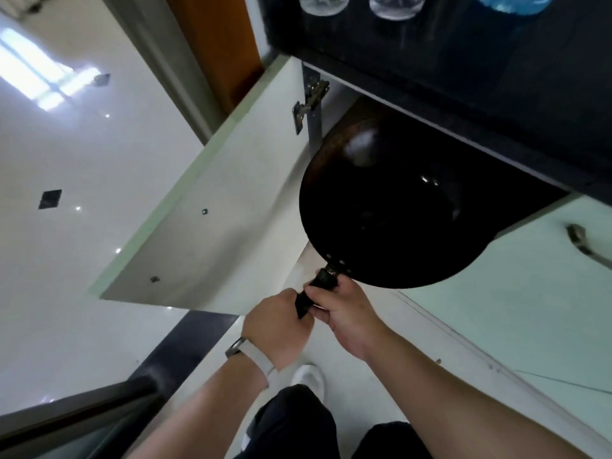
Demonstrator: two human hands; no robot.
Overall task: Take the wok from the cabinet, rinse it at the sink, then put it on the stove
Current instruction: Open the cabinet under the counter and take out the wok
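Observation:
A large black wok is tilted half out of the low cabinet under the dark countertop, its far side still in the cabinet's shadow. Its black handle points down toward me. My left hand, with a grey watch on the wrist, grips the handle's lower end. My right hand grips the handle just below the wok's rim. The sink and the stove are out of view.
The cabinet's white door stands swung open to the left of the wok. A closed pale green door with a metal handle is on the right. Glasses stand on the countertop above. Glossy white floor lies to the left.

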